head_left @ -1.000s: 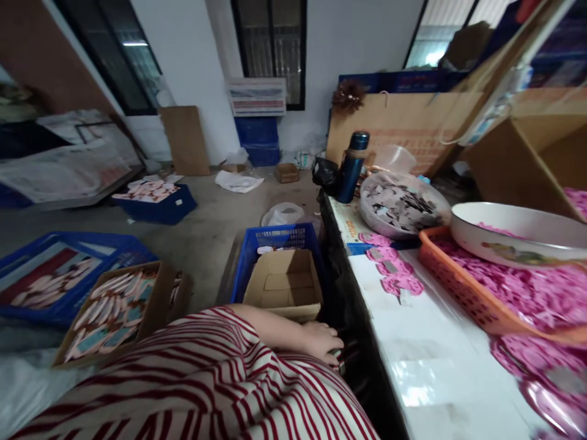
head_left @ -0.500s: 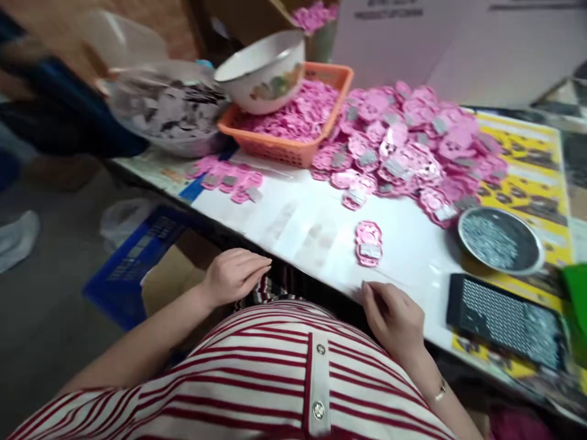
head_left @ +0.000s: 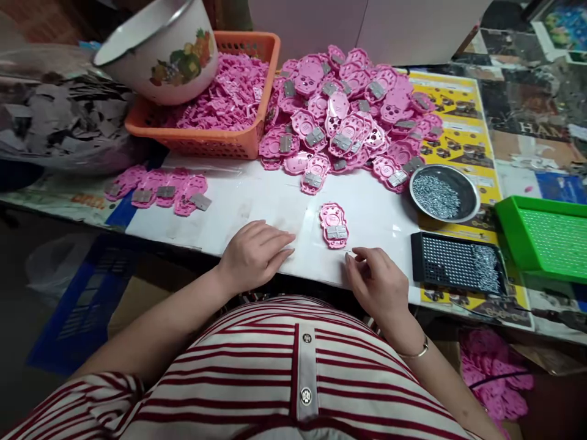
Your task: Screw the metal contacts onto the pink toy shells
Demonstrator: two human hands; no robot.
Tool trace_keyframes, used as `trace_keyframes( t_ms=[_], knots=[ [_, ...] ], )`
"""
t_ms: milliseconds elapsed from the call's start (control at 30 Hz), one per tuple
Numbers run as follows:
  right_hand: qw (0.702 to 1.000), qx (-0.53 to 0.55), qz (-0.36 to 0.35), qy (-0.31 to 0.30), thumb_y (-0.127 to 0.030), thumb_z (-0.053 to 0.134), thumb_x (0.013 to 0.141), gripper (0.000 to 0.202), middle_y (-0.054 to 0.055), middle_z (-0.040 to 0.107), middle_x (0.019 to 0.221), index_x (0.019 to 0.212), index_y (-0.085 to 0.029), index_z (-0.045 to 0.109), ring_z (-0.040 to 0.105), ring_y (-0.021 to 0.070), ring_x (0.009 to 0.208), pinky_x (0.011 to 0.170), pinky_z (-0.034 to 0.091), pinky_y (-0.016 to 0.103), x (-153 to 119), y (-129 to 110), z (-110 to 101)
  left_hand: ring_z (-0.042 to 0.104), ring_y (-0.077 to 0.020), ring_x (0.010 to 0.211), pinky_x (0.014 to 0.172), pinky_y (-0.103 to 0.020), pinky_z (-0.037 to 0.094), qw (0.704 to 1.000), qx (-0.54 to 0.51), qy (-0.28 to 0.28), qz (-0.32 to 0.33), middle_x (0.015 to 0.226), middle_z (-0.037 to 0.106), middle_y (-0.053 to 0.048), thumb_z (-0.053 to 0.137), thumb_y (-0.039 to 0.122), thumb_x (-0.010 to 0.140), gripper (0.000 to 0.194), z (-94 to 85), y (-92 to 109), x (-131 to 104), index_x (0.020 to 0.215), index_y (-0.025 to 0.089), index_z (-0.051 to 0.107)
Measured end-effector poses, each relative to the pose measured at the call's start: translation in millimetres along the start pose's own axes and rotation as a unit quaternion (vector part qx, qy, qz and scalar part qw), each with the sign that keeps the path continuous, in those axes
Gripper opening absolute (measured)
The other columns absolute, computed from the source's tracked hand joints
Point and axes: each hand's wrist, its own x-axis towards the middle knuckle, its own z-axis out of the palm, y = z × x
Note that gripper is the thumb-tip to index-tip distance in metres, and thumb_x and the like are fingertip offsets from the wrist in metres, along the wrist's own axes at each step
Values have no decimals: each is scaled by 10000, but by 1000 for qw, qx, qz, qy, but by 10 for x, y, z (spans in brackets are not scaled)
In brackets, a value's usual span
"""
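Note:
A single pink plastic toy shell (head_left: 334,226) with a grey metal plate across it lies on the white table sheet, between and just beyond my hands. My left hand (head_left: 259,253) hovers at the table's front edge, palm down, its fingers stretched out and holding nothing. To the right, my right hand (head_left: 378,281) is near the shell's lower end but apart from it. Its fingers are loosely curled, thumb apart from them, and I see nothing in them. A heap of similar pink shells (head_left: 348,110) with metal plates lies farther back.
An orange basket (head_left: 202,143) of small pink parts carries a tilted enamel bowl (head_left: 160,55). At left are a few pink shells (head_left: 162,189) and a bag of grey-white pieces (head_left: 55,116). Screws fill a metal bowl (head_left: 474,198); a black screw tray (head_left: 419,269) and green tray (head_left: 516,226) lie right.
My view has turned right and moved closer to the table. My left hand has come forward from beside my body to over the table edge. The single shell has stayed on the sheet.

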Motion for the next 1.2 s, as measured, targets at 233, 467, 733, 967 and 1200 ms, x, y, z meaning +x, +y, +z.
trace_keyframes(
  t_ms=[233, 467, 733, 967, 1200],
  knots=[
    [1000, -18, -17, -4, -219, 599, 921, 73, 44, 644, 777, 915, -149, 617, 560, 153, 710, 677, 437, 278, -151, 56, -24, 631, -276, 1110, 964, -456, 503, 995, -63, -67, -29, 1249, 672, -132, 585, 378, 948, 449, 210, 26, 237, 1319, 129, 542],
    [999, 17, -27, 14, -167, 603, 913, 34, 32, 634, 770, 943, -151, 600, 565, 131, 679, 651, 456, 254, -208, 159, -96, 547, -307, 1204, 1101, -470, 378, 985, -76, -151, -26, 1298, 625, -149, 691, 573, 833, 793, 408, 223, 704, 1429, 116, 437],
    [997, 23, -52, 45, -158, 615, 910, 32, 14, 618, 725, 934, -150, 595, 561, 122, 648, 628, 441, 243, -200, 311, -119, 577, -266, 1090, 1119, -449, 356, 988, -26, -151, 14, 1147, 667, -103, 644, 374, 889, 630, 608, 316, 814, 1439, 131, 455],
    [995, 21, -83, 49, -136, 628, 896, 55, 27, 633, 720, 939, -136, 595, 560, 133, 650, 633, 435, 258, -219, 319, -88, 534, -303, 1161, 1153, -524, 276, 999, 48, 6, -1, 1165, 627, -102, 654, 340, 893, 696, 258, -204, 1874, 1508, 191, 363],
    [993, 4, -103, 61, -159, 664, 887, 96, 42, 656, 758, 969, -125, 630, 592, 126, 654, 659, 451, 246, -183, 394, -104, 384, -323, 1392, 1211, -540, 186, 993, 106, 28, -54, 1489, 454, -96, 606, 665, 851, 804, -22, -684, 1713, 1514, 284, 356]
  ],
)
